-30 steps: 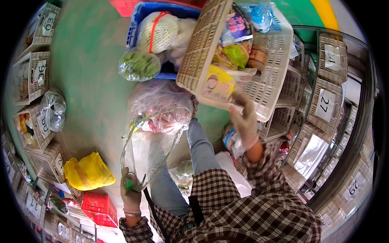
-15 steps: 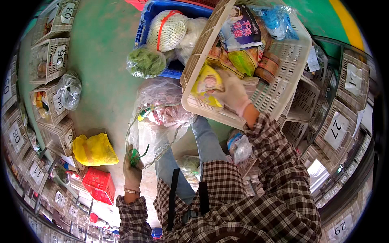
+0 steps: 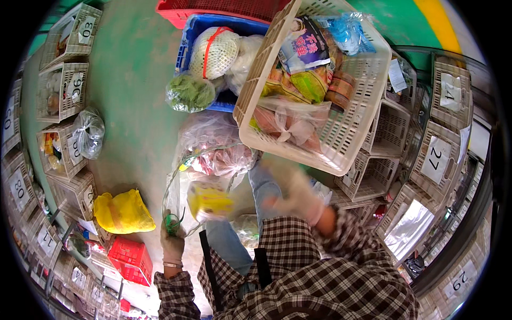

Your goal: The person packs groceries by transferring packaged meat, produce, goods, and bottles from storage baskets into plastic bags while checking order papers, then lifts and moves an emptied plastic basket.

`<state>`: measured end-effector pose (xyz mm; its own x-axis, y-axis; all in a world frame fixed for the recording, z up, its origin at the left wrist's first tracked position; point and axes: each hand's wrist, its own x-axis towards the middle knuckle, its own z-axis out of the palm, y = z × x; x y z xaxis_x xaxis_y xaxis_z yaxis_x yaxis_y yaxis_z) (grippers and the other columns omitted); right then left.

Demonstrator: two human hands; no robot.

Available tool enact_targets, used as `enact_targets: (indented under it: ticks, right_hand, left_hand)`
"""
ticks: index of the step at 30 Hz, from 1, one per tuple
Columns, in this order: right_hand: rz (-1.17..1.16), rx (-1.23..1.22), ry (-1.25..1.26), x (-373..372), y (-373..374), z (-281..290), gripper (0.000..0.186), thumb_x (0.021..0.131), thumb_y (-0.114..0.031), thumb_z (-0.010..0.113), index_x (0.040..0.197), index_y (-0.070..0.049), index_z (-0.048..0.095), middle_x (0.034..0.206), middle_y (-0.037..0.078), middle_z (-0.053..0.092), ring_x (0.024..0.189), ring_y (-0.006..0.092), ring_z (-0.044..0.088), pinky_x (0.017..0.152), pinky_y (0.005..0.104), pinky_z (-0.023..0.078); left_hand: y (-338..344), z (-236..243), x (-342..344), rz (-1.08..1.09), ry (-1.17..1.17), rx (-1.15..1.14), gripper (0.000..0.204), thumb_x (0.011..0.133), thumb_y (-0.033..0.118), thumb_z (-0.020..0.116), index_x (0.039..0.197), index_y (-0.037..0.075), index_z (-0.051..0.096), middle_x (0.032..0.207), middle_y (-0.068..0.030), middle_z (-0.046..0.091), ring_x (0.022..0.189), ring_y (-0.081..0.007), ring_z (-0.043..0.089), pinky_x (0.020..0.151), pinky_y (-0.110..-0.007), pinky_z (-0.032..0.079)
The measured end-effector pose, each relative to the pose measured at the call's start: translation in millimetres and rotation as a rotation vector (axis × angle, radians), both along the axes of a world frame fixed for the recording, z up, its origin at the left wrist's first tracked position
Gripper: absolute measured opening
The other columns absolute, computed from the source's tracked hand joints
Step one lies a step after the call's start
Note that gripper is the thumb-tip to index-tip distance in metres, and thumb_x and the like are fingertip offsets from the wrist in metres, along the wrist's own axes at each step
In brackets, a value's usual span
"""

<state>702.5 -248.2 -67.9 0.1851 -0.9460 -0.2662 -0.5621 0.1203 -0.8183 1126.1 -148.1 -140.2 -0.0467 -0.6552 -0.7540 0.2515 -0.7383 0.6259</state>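
My left hand (image 3: 172, 242), in a pale glove, grips the green-edged mouth of a clear plastic bag (image 3: 178, 186) and holds it open in front of my knees. A yellow packet (image 3: 209, 200), blurred by motion, is at the bag's mouth, apart from my right hand. My gloved right hand (image 3: 292, 194) is blurred too, hanging below the white lattice basket (image 3: 341, 152) with its fingers spread and nothing in them. The basket holds several food packets and a clear bag of reddish items (image 3: 290, 120).
A blue crate (image 3: 186, 45) with bagged vegetables stands on the green floor, a red crate (image 3: 213, 10) behind it. A filled clear bag (image 3: 213, 144) lies by my knees. A yellow bag (image 3: 122, 210) and a red basket (image 3: 128, 256) sit left. Numbered baskets line both sides.
My right hand left the white basket and swung down toward my knees. The yellow packet it held in the basket is now at the open bag, out of the hand.
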Motion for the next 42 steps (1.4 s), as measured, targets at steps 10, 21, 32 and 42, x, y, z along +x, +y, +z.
enact_targets:
  ticks: [10, 21, 32, 42]
  right_hand:
    - [-0.679, -0.071, 0.375, -271.0, -236.9, -203.3, 0.065, 0.080, -0.035, 0.066, 0.124, 0.008, 0.044, 0.108, 0.024, 0.058, 0.101, 0.0322, 0.057, 0.085, 0.0357, 0.043]
    - [-0.640, 0.194, -0.333, -137.9, -56.8, 21.0, 0.038, 0.086, -0.023, 0.058, 0.113, 0.003, 0.055, 0.099, 0.011, 0.059, 0.089, 0.0212, 0.057, 0.078, 0.0312, 0.047]
    - [-0.120, 0.925, -0.239, 158.2, 24.4, -201.4, 0.057, 0.087, -0.037, 0.055, 0.123, 0.006, 0.047, 0.114, 0.021, 0.059, 0.102, 0.0297, 0.058, 0.092, 0.0340, 0.043]
    - [-0.258, -0.188, 0.801, -69.0, -73.0, -97.9, 0.060, 0.072, -0.032, 0.070, 0.118, 0.002, 0.052, 0.119, 0.021, 0.054, 0.111, 0.0321, 0.052, 0.097, 0.0385, 0.039]
  left_hand:
    - [9.1, -22.3, -50.5, 0.137, -0.087, 0.092, 0.041, 0.089, 0.004, 0.044, 0.130, 0.002, 0.046, 0.117, -0.0055, 0.054, 0.091, -0.0120, 0.054, 0.074, -0.022, 0.046]
    - [-28.0, 14.3, -41.8, 0.030, -0.303, 0.131, 0.041, 0.097, 0.029, 0.040, 0.132, 0.008, 0.047, 0.077, 0.0046, 0.045, 0.058, -0.0033, 0.033, 0.050, -0.017, 0.028]
    - [-22.8, -0.9, 6.9, -0.284, -0.398, -0.022, 0.043, 0.095, 0.017, 0.041, 0.135, 0.003, 0.040, 0.133, -0.0085, 0.046, 0.106, -0.0170, 0.051, 0.088, -0.024, 0.042]
    - [-25.1, -22.3, -19.0, 0.180, -0.072, 0.217, 0.044, 0.095, 0.033, 0.041, 0.131, 0.009, 0.046, 0.073, 0.0073, 0.041, 0.058, -0.0039, 0.035, 0.052, -0.017, 0.029]
